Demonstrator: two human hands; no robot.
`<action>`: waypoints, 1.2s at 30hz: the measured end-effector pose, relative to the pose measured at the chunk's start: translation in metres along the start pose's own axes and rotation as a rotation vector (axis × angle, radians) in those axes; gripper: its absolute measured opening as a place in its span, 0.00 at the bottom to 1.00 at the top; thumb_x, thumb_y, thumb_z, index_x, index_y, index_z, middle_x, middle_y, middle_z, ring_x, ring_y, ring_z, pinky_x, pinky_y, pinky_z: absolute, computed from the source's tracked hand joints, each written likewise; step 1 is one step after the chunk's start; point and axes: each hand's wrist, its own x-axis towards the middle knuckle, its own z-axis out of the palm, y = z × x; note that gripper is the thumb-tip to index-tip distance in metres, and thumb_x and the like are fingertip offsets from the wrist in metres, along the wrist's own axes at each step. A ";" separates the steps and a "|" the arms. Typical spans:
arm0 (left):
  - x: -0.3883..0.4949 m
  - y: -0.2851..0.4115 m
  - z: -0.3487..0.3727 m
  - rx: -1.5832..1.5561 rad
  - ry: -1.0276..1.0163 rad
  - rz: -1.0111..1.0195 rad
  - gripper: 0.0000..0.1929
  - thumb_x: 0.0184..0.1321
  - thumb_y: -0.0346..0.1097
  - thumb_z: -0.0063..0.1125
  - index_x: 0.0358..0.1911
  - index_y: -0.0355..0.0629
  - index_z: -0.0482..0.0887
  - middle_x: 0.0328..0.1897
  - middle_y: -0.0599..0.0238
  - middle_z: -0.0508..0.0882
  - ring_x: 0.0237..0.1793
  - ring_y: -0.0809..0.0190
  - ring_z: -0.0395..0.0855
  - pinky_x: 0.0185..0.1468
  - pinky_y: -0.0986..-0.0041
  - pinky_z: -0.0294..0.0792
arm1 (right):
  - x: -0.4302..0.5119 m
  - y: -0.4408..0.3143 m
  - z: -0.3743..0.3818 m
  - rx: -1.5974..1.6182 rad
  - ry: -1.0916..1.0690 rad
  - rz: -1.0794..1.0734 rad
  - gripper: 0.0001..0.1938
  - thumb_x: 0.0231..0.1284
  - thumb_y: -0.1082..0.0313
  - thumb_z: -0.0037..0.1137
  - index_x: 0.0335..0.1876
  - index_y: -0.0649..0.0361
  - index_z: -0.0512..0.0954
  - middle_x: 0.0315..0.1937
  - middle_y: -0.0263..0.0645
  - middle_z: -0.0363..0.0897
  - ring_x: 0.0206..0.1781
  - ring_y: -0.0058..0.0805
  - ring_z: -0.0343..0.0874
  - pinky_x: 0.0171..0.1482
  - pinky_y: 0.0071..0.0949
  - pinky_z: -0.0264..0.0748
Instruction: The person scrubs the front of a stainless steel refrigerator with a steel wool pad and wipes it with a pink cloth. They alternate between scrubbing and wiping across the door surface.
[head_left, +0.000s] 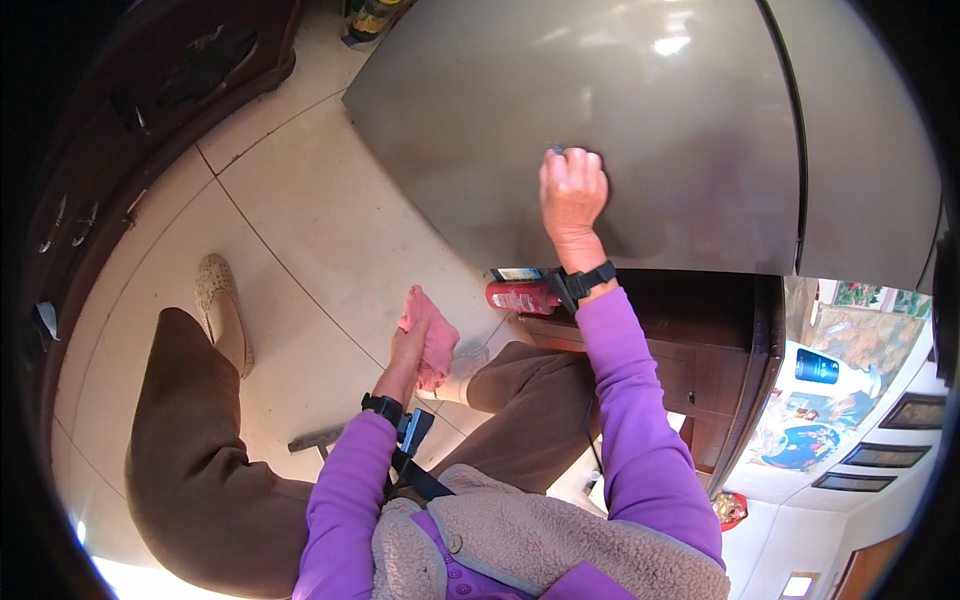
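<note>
A folded pink cloth (433, 341) is in my left hand (407, 351), held above the floor tiles between my legs. Up against the glossy grey door (465, 150) of what looks like a refrigerator, my right hand (574, 184) is closed in a fist. A small greyish thing (556, 149) peeks out at its knuckles; most of it is hidden by the fingers. The door's surface carries blurred reflections and a bright glare. A dark seam (787, 97) parts this door from a second grey panel (862, 135).
Beside the door's edge lies a red bottle (523, 297), near a dark wooden cabinet (705, 367). A white pump bottle (829, 367) stands by the cabinet top. Dark carved furniture (172, 97) borders the tiled floor (300, 225) at left. Part of a stool (315, 439) shows beneath me.
</note>
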 end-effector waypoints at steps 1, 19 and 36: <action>-0.001 0.000 0.001 -0.005 0.006 -0.022 0.31 0.66 0.46 0.58 0.66 0.33 0.69 0.56 0.53 0.82 0.53 0.55 0.83 0.53 0.64 0.77 | -0.003 -0.001 0.001 0.018 0.013 0.102 0.04 0.52 0.67 0.67 0.32 0.49 0.82 0.32 0.31 0.75 0.38 0.34 0.76 0.36 0.34 0.73; -0.004 -0.009 0.005 0.004 -0.093 -0.009 0.32 0.66 0.42 0.60 0.68 0.30 0.68 0.60 0.52 0.81 0.56 0.57 0.82 0.57 0.66 0.76 | -0.016 0.001 0.006 0.077 0.025 0.187 0.04 0.52 0.69 0.66 0.33 0.53 0.81 0.34 0.33 0.75 0.43 0.36 0.76 0.37 0.35 0.77; -0.014 0.003 0.010 -0.051 -0.071 0.020 0.31 0.68 0.47 0.57 0.67 0.31 0.68 0.57 0.51 0.81 0.53 0.54 0.83 0.54 0.63 0.77 | -0.009 -0.004 0.004 0.079 0.077 0.303 0.05 0.54 0.68 0.67 0.35 0.51 0.82 0.34 0.33 0.75 0.42 0.37 0.77 0.38 0.35 0.77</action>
